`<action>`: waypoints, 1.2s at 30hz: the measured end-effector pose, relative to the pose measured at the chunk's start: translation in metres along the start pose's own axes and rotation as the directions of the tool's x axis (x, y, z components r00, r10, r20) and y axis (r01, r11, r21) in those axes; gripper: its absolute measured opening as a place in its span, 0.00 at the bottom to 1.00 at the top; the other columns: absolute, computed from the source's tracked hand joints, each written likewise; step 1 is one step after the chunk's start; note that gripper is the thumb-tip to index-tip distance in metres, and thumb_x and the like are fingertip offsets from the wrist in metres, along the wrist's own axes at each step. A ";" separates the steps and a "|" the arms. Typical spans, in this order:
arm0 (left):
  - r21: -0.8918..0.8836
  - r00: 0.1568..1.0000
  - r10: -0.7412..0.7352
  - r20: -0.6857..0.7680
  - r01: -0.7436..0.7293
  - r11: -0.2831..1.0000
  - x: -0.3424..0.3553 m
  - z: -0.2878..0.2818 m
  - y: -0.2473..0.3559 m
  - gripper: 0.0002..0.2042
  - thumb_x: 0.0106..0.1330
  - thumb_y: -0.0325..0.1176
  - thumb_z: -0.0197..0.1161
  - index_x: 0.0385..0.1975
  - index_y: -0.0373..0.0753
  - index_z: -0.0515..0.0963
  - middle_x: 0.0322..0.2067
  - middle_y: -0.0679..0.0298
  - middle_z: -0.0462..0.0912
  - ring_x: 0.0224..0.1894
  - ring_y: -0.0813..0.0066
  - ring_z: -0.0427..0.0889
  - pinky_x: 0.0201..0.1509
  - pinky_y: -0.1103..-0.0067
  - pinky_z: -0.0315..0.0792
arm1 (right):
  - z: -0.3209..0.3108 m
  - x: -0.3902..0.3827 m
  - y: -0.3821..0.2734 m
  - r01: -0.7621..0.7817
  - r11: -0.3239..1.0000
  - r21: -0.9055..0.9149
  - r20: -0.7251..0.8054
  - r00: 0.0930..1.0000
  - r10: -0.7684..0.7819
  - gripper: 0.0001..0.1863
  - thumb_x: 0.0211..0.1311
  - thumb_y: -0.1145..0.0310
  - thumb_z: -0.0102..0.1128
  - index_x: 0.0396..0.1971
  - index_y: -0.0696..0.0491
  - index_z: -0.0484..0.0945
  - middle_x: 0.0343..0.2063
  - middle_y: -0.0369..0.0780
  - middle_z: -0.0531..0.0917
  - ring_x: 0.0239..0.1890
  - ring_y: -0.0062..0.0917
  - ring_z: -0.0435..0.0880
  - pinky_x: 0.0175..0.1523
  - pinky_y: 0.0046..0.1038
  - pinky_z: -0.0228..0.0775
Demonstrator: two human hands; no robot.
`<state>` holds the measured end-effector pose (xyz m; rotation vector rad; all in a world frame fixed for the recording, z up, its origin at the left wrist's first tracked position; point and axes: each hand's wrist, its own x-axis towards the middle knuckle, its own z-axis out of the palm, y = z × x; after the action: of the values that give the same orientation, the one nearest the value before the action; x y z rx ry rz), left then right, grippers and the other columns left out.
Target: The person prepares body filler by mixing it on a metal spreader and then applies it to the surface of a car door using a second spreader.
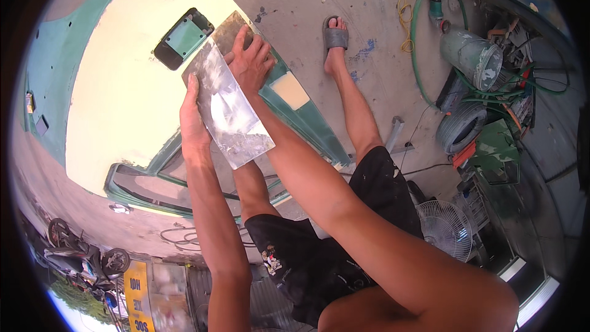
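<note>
Grasping a stiff rectangular plate (228,110), the left hand (193,118) lays its thumb on the smeared, glossy face; its other fingers are hidden beneath. The right hand (251,64) rests with bent fingers over a dull grey-brown patch (228,26) by the right edge of a door panel (123,104); whether it grips anything under the palm, I cannot tell.

The plate is above the panel, nearer its right edge than its left. Its long axis runs roughly along that edge, one narrow end toward the dark, round-cornered handle recess (184,38), the other toward the person's lap.

Matte cream covers most of the panel; a green border (322,132) along the right edge carries a cream rectangle (290,91).

Farther out, past the right edge, are a sandalled foot (336,37), a scuffed cylindrical drum (470,55), a black rubber tyre (461,128) and a wire-caged fan (445,230).
</note>
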<state>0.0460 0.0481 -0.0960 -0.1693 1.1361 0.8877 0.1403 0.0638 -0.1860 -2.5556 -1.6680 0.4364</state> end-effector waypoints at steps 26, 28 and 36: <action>0.130 0.997 0.025 -0.079 -0.015 0.991 0.009 0.007 0.003 0.20 0.75 0.42 0.46 0.57 0.33 0.67 0.46 0.59 0.78 0.45 0.72 0.78 0.51 0.75 0.74 | -0.007 -0.004 -0.004 -0.111 0.980 0.162 0.082 0.992 0.099 0.50 0.49 0.36 0.53 0.66 0.57 0.55 0.52 0.51 0.65 0.56 0.45 0.62 0.58 0.58 0.51; 0.135 0.997 0.040 -0.061 -0.031 0.990 0.009 -0.002 0.002 0.22 0.75 0.44 0.44 0.58 0.32 0.66 0.48 0.56 0.77 0.49 0.70 0.77 0.54 0.74 0.73 | -0.010 -0.008 -0.004 -0.100 0.977 0.188 0.093 0.992 0.083 0.44 0.52 0.44 0.55 0.65 0.56 0.57 0.48 0.48 0.67 0.53 0.41 0.64 0.58 0.57 0.52; 0.047 0.987 0.155 0.030 -0.156 0.987 -0.064 -0.007 -0.010 0.25 0.76 0.48 0.39 0.63 0.36 0.61 0.58 0.51 0.70 0.54 0.63 0.75 0.60 0.66 0.69 | -0.055 -0.034 0.022 0.178 0.935 0.305 0.515 0.795 -0.320 0.32 0.55 0.68 0.58 0.63 0.54 0.63 0.47 0.46 0.70 0.54 0.40 0.66 0.56 0.48 0.59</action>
<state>0.0396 0.0041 -0.0480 -0.0286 1.1571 0.9962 0.1612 0.0297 -0.1307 -2.0942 -1.9273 1.3788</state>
